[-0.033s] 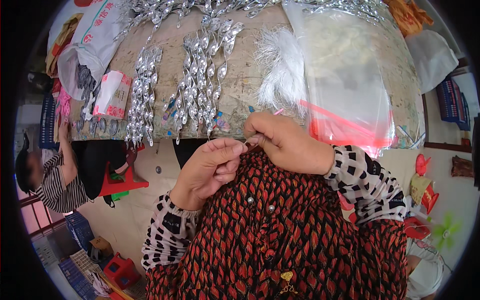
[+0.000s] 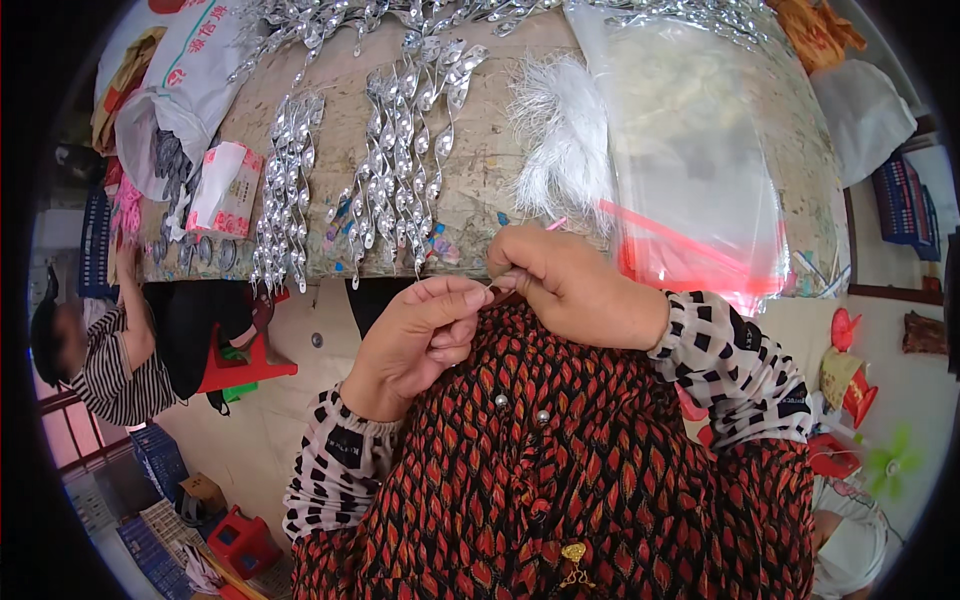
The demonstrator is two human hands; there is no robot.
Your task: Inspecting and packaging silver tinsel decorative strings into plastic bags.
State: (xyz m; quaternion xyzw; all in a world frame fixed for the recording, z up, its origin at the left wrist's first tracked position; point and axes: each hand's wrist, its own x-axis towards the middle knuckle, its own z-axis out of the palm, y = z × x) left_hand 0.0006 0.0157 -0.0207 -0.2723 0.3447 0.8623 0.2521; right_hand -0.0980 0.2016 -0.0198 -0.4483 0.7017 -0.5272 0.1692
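Note:
My left hand [image 2: 425,335] and my right hand [image 2: 580,290] meet at the table's front edge, thumbs and fingertips pinched close together. Whatever lies between the fingertips is too small to make out. Just beyond the left hand, bunches of shiny silver twisted strands [image 2: 400,170] lie on the worn table [image 2: 480,130], their ends at the front edge. Another silver bunch [image 2: 290,190] is farther left. Beyond my right hand rests a bundle of fine white threads [image 2: 565,140], beside a stack of clear plastic bags [image 2: 690,130] with a red band.
More silver strands [image 2: 440,12] stretch along the table's far side. A pink-and-white box [image 2: 225,190] and a white sack [image 2: 200,70] are at the left. Another person in a striped top [image 2: 125,370] sits at the left by a red stool [image 2: 240,355]. A green fan [image 2: 890,462] stands at the right.

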